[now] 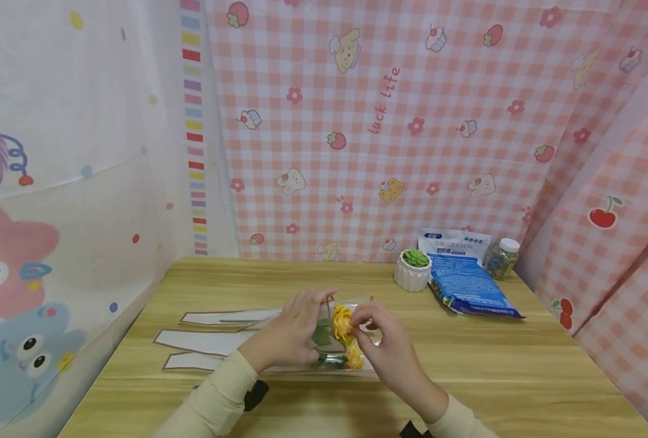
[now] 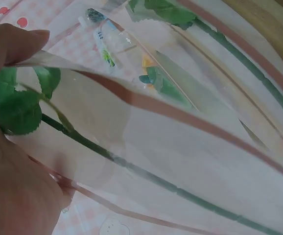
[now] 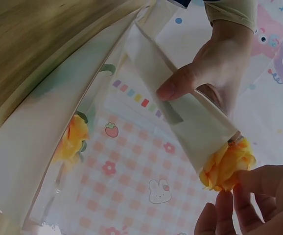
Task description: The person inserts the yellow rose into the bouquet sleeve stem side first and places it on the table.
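Note:
Over the middle of the table, my left hand (image 1: 288,334) grips a paper-and-clear-film flower sleeve (image 3: 205,132) with a brown border, thumb on one face. Inside it runs a green stem (image 2: 171,183) with leaves (image 2: 16,112), plain in the left wrist view. A yellow artificial rose (image 3: 227,164) pokes out of the sleeve's wide end. My right hand (image 1: 392,350) pinches the petals of this rose between thumb and fingers. Just below in the head view lies a second yellow rose (image 1: 355,357) in its own wrapping.
Narrow ends of several white sleeves (image 1: 198,344) point left across the wooden table (image 1: 466,389). At the back right stand a small potted succulent (image 1: 412,271), a blue and white bag (image 1: 468,283) and a white-lidded jar (image 1: 502,258). Patterned cloths hang behind and beside.

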Demonstrator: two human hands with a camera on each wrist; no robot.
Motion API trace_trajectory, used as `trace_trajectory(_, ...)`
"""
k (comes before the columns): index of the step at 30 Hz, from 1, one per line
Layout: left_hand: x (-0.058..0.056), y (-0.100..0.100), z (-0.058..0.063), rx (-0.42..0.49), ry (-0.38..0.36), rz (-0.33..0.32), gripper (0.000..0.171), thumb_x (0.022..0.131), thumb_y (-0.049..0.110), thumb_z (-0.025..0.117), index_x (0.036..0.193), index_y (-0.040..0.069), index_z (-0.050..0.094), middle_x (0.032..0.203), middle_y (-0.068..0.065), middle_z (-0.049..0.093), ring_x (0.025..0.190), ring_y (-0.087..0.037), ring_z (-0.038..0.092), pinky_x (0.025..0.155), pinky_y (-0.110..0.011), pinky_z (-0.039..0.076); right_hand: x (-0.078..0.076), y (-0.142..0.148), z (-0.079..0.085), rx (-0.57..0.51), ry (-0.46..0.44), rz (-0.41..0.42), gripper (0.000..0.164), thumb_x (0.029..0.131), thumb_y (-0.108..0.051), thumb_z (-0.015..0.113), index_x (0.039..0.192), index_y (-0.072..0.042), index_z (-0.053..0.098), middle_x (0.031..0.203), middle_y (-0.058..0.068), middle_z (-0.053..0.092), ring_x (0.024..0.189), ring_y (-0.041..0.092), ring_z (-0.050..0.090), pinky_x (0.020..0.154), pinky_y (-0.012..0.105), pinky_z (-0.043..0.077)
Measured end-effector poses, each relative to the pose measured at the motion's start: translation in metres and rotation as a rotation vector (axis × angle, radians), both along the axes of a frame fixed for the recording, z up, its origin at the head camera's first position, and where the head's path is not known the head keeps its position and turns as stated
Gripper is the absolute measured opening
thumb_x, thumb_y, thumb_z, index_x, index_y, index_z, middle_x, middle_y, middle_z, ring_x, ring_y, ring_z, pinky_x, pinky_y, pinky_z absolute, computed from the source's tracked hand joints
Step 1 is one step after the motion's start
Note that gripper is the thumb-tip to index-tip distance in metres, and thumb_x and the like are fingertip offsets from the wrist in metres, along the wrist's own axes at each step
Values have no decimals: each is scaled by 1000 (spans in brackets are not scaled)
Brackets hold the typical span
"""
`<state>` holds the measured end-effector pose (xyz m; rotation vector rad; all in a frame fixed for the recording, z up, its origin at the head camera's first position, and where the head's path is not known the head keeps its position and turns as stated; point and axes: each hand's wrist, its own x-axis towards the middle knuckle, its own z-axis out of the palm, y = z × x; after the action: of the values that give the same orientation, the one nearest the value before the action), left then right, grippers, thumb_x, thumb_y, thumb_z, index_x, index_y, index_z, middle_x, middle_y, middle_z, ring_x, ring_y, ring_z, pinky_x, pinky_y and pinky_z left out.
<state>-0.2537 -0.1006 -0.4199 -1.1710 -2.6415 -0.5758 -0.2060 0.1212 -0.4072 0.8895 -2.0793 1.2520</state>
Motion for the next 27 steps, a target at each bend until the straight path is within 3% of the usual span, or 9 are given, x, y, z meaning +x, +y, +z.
trace_trajectory(4, 0, 1, 0, -2, 26, -1, 123, 63, 10, 88, 157, 16, 9, 137, -5, 37, 126, -20, 37, 108, -45, 36, -3, -4, -2, -4, 10, -43, 30, 79, 15, 77, 96, -7, 66, 96, 2, 66, 83, 18, 65, 68, 29, 58)
trace_trajectory(12, 1, 2, 2, 4, 20, -24, 121, 65, 10, 86, 158, 16, 8, 132, -4, 39, 123, -18, 38, 107, -44, 37, -7, -9, -3, 62, 91, -85, 31, 76, 12, 82, 94, -8, 67, 94, 1, 67, 85, 15, 66, 73, 30, 59)
trace_trajectory(22, 1, 3, 5, -2, 25, -35, 120, 67, 10, 87, 157, 13, 8, 138, -7, 36, 129, -21, 36, 109, -47, 36, 2, -8, -3, 69, 50, -79, 22, 85, 10, 74, 99, -6, 69, 99, 0, 71, 90, 14, 68, 78, 33, 59)
trace_trajectory(27, 2, 5, 11, -2, 43, -41, 120, 66, 11, 87, 157, 13, 9, 141, -7, 38, 131, -22, 37, 111, -48, 36, 4, -10, -4, 64, 92, -60, 20, 87, 9, 71, 101, -5, 68, 103, 3, 72, 95, 17, 69, 83, 34, 58)
